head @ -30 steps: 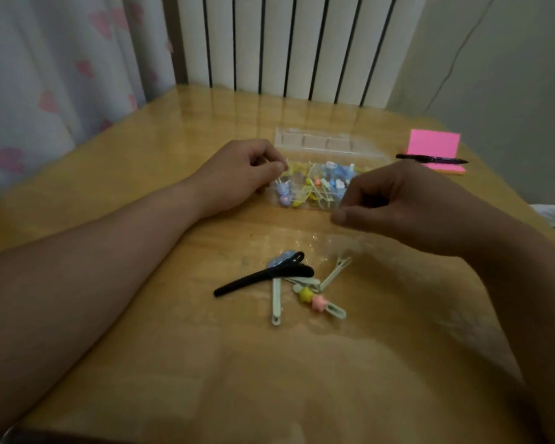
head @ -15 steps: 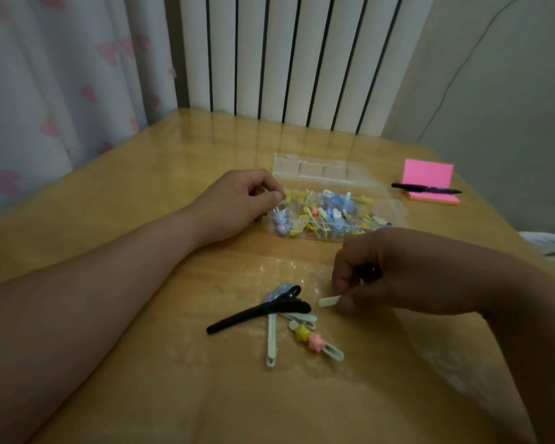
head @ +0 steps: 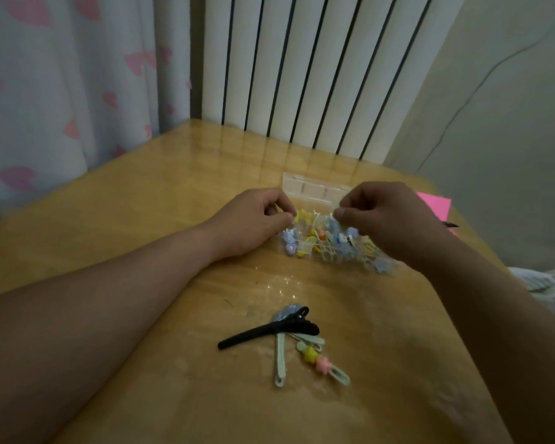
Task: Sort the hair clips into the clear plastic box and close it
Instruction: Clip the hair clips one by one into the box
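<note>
On table, clear plastic box (head: 329, 251) open, colourful clips inside

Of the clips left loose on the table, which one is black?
The long black clip, lying across the top of the pile; the others there are pale green or blue.

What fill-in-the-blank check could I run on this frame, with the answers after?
1. Both hands, left hand and right hand, are over the clear plastic box of ____ clips.
2. The long black hair clip lies on the ____ wooden table.
3. The box lid is ____.
4. The sticky notes are ____.

Answers: hair; light; open; pink
</note>
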{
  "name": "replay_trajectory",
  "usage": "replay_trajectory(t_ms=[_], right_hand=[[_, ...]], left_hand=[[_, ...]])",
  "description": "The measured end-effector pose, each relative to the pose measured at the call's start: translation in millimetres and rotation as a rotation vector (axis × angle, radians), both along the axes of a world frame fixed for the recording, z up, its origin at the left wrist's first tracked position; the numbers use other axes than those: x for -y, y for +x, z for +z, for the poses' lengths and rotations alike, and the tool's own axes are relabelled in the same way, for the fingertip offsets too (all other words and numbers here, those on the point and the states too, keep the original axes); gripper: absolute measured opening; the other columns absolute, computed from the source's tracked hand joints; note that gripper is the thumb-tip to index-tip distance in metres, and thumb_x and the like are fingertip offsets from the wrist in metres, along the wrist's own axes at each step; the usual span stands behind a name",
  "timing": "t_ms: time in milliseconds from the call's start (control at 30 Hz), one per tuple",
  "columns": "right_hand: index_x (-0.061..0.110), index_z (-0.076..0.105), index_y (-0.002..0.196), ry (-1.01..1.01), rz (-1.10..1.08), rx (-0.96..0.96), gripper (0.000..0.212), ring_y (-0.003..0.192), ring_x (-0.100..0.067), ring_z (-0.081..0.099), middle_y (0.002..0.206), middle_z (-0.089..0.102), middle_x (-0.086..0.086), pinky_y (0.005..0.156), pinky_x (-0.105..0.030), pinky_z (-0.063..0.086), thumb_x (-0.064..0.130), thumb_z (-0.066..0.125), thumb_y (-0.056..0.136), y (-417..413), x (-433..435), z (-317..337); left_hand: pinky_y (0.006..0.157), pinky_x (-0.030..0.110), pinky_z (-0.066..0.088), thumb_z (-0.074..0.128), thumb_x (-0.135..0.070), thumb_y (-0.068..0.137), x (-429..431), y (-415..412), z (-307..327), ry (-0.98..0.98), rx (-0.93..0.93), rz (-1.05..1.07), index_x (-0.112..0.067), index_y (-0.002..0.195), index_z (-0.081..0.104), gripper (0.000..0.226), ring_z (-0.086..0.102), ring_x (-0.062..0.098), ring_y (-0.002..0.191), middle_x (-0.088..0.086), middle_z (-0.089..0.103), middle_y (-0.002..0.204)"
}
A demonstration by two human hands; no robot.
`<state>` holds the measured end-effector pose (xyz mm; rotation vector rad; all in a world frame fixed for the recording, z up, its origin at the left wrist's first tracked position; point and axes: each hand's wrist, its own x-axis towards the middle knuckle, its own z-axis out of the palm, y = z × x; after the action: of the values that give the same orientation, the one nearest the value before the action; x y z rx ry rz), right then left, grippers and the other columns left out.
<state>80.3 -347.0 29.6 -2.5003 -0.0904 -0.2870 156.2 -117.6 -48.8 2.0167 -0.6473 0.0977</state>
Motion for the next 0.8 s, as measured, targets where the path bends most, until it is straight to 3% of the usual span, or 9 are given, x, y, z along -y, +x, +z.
replay_trajectory(t_ms=[133, 267, 367, 433, 500, 633, 800], right_hand=[[0.024, 0.073, 0.097, -0.174, 0.039, -0.106, 0.014, 0.086, -0.013, 0.068, 0.093, 0.073, 0.004, 0.078, -0.035, 0.060, 0.030, 0.083, 0.089, 20.2, -24.2, -9.7], [0.023, 0.073, 0.087, -0.276, 0.040, -0.151, 0.011, 0.082, -0.013, 0.065, 0.086, 0.071, 0.004, 0.071, -0.033, 0.055, 0.028, 0.083, 0.088, 31.0, -30.6, -13.3], [0.022, 0.073, 0.085, -0.291, 0.024, -0.155, 0.014, 0.075, -0.011, 0.063, 0.083, 0.071, 0.003, 0.065, -0.031, 0.051, 0.032, 0.083, 0.088, 32.5, -30.1, -13.9], [0.023, 0.071, 0.087, -0.296, 0.005, -0.118, 0.018, 0.078, -0.012, 0.063, 0.084, 0.070, 0.004, 0.068, -0.034, 0.054, 0.038, 0.081, 0.090, 29.7, -29.4, -17.2], [0.025, 0.070, 0.088, -0.258, -0.025, -0.055, 0.019, 0.080, -0.013, 0.065, 0.086, 0.070, 0.005, 0.070, -0.036, 0.057, 0.042, 0.077, 0.092, 23.3, -26.6, -20.9], [0.028, 0.067, 0.086, -0.104, -0.067, 0.120, 0.016, 0.073, -0.011, 0.065, 0.080, 0.068, 0.007, 0.061, -0.030, 0.050, 0.040, 0.074, 0.095, 0.0, -14.0, -20.9], [0.030, 0.070, 0.086, 0.072, 0.100, 0.164, 0.019, 0.060, -0.009, 0.063, 0.075, 0.073, 0.002, 0.056, -0.027, 0.051, 0.048, 0.069, 0.093, -40.4, -3.0, -17.9]], left_hand=[[0.066, 0.024, 0.047, 0.070, -0.027, 0.098, -0.6, 0.5, -0.7, -0.013, 0.008, 0.003, -0.026, 0.106, 0.073, 0.009, 0.055, 0.000, 0.065, -0.009, 0.064, 0.075], [0.059, 0.013, 0.042, 0.071, -0.025, 0.097, 0.5, 2.7, -2.8, -0.032, -0.002, 0.006, -0.025, 0.104, 0.073, 0.007, 0.055, -0.004, 0.061, -0.014, 0.065, 0.068], [0.058, 0.012, 0.041, 0.071, -0.025, 0.097, 0.8, 4.0, -3.7, -0.037, -0.009, 0.007, -0.025, 0.102, 0.073, 0.006, 0.055, -0.004, 0.060, -0.020, 0.065, 0.066], [0.059, 0.012, 0.042, 0.071, -0.026, 0.096, 1.1, 4.1, -3.7, -0.033, -0.006, 0.008, -0.025, 0.102, 0.073, 0.007, 0.056, -0.003, 0.061, -0.018, 0.065, 0.067], [0.060, 0.013, 0.044, 0.071, -0.026, 0.096, 1.4, 3.8, -3.6, -0.033, -0.008, 0.009, -0.025, 0.102, 0.073, 0.007, 0.056, -0.003, 0.062, -0.014, 0.065, 0.070], [0.060, 0.012, 0.043, 0.071, -0.025, 0.097, 1.3, 2.0, -2.3, -0.015, 0.002, 0.019, -0.024, 0.102, 0.074, 0.006, 0.055, -0.004, 0.062, -0.011, 0.064, 0.073], [0.062, 0.016, 0.045, 0.070, -0.025, 0.098, 0.1, -2.9, 2.2, 0.006, 0.002, 0.022, -0.022, 0.104, 0.074, 0.008, 0.054, -0.001, 0.063, -0.008, 0.064, 0.076]])
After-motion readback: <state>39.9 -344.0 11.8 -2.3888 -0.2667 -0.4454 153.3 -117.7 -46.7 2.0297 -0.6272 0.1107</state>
